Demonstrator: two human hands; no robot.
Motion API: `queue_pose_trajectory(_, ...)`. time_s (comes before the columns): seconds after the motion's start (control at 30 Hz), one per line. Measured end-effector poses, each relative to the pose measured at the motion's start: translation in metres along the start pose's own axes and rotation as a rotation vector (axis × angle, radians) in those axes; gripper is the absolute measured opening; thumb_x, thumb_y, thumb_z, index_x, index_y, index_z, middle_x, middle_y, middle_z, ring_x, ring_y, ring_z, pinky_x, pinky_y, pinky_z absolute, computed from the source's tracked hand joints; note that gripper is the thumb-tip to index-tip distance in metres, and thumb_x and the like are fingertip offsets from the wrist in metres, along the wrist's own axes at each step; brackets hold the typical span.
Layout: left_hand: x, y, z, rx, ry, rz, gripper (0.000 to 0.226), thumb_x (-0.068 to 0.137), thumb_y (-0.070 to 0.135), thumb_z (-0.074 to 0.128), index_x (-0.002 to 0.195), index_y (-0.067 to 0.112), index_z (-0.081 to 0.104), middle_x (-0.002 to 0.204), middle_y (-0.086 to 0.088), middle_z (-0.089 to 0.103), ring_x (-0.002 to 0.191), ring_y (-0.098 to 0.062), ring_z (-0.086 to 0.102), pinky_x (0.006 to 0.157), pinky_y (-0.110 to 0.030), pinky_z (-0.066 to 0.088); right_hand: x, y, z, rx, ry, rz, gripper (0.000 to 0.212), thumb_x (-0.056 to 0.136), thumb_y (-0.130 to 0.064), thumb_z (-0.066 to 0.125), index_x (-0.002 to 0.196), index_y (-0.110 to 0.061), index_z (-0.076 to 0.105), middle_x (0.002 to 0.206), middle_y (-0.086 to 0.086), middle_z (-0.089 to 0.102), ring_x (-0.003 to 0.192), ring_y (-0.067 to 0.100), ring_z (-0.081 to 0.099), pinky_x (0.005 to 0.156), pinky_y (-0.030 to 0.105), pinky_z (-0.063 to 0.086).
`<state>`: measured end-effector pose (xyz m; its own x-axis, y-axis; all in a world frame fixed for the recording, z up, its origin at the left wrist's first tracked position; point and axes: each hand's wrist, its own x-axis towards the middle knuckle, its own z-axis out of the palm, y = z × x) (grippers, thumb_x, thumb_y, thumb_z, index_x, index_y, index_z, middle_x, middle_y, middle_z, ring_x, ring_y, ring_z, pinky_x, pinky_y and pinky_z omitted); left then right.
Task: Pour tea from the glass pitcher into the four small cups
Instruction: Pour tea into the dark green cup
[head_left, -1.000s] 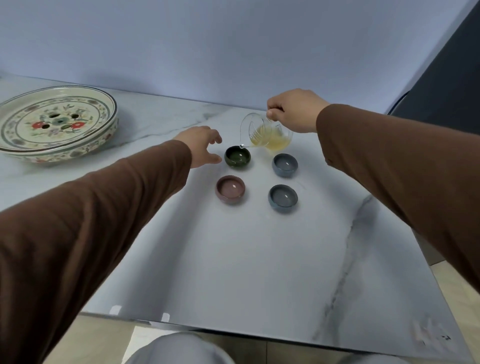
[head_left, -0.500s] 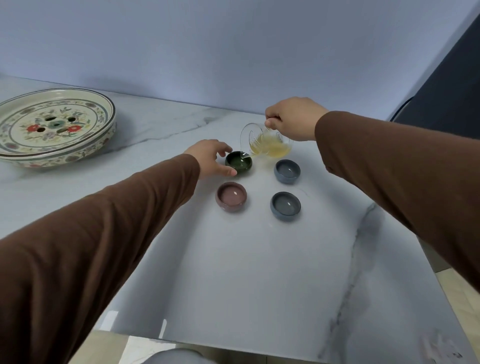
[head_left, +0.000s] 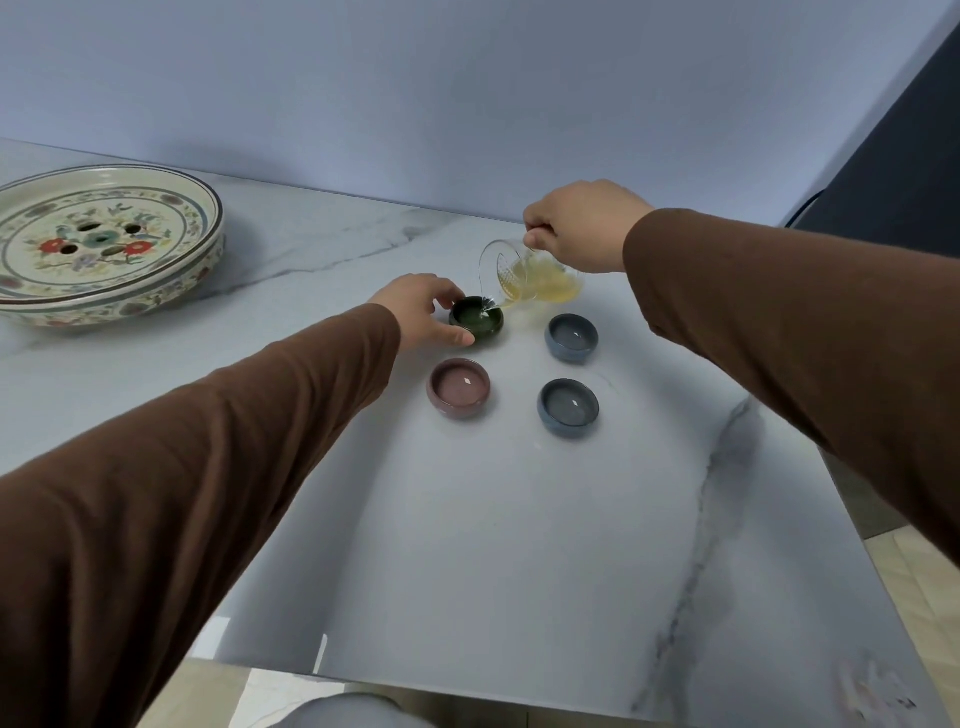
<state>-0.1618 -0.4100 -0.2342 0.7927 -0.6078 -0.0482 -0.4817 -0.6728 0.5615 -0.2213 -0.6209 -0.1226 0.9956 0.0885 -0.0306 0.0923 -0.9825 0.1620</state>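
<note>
My right hand (head_left: 584, 226) grips the glass pitcher (head_left: 530, 276) by its handle and tips it left; yellow tea lies in its lower side and a thin stream falls from the spout into the dark green cup (head_left: 477, 320). My left hand (head_left: 426, 312) holds that green cup, thumb at its near side and fingers at its far left rim. A pink cup (head_left: 459, 387) stands in front of it. Two blue-grey cups, one far (head_left: 571, 338) and one near (head_left: 568, 408), stand to the right. All three look filled with pale liquid.
A large floral ceramic tea tray (head_left: 104, 244) with drain holes sits at the far left of the marble table (head_left: 467, 545). A wall runs close behind. The table's near edge and right edge drop to a tiled floor; a dark panel stands at the far right.
My left hand slid right from beside the green cup to clasp it. The pitcher tipped further over the green cup and tea now streams into it.
</note>
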Motion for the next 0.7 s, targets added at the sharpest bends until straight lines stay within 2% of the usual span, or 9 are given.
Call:
queue_pose_trajectory(0.13,0.000,0.000,-0.001,0.012,0.001,0.006,0.056,0.071,0.046,0.078,0.121,0.028,0.061,0.115,0.005,0.059,0.099,-0.014,0.051,0.094,-0.036,0.046,0.000,-0.002,-0.005,-0.021,0.011,-0.012,0.023,0.102,-0.037,0.041,0.091,-0.021,0.055,0.089,0.002,0.058,0.084,0.027,0.054,0.070,0.033,0.039)
queue_pose_trajectory(0.37,0.000,-0.001,-0.001,0.030,0.000,0.019,0.057,0.072,0.045,0.078,0.123,0.027,0.060,0.116,0.003,0.060,0.099,-0.014,0.050,0.092,-0.034,0.045,0.002,-0.004,-0.010,-0.069,0.016,-0.037,0.023,0.101,-0.037,0.041,0.090,-0.023,0.055,0.087,0.001,0.059,0.084,0.029,0.057,0.070,0.035,0.042)
queue_pose_trajectory(0.7,0.000,-0.002,-0.001,0.054,0.002,0.028,0.058,0.073,0.047,0.076,0.124,0.027,0.060,0.116,0.003,0.059,0.099,-0.014,0.049,0.090,-0.032,0.044,0.000,-0.006,-0.015,-0.120,0.014,-0.056,0.025,0.102,-0.035,0.040,0.098,-0.020,0.060,0.092,0.002,0.062,0.084,0.028,0.057,0.067,0.033,0.036)
